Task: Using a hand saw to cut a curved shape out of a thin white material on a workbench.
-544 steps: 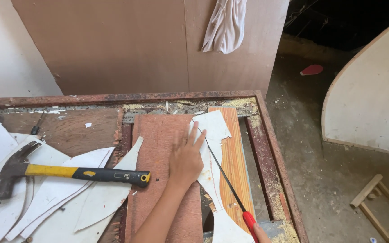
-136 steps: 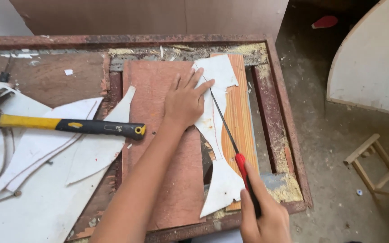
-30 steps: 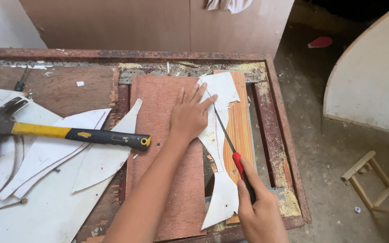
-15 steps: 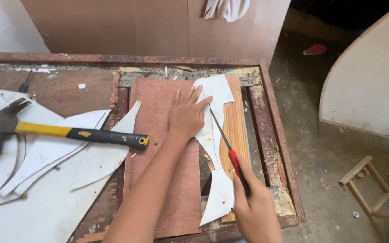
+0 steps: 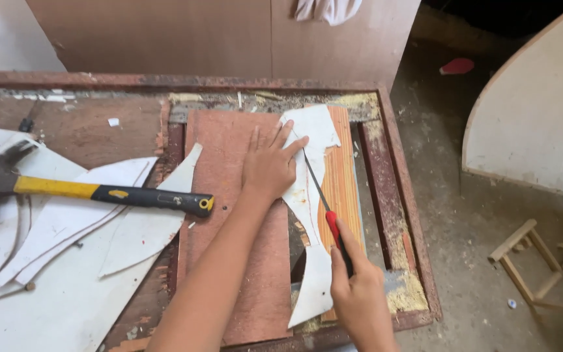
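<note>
My left hand [image 5: 270,164] lies flat, fingers spread, on a reddish-brown board [image 5: 229,156] and on the edge of a white curved laminate piece [image 5: 314,130]. My right hand [image 5: 358,294] grips a thin saw blade with a red and black handle [image 5: 335,228]. Its blade runs diagonally up to my left fingertips, along the white piece. Under the white piece lies an orange wood-grain strip [image 5: 343,182].
A hammer [image 5: 92,192] with a yellow and black handle rests on white laminate offcuts [image 5: 53,261] at the left. The workbench [image 5: 399,202] has a rusty frame with sawdust on it. A small wooden stool [image 5: 532,267] and a curved white panel [image 5: 542,124] stand on the floor at the right.
My right hand and the saw have slid slightly back and forth along the white piece. My left hand has stayed pressed on the board. The camera view has shifted a little.
</note>
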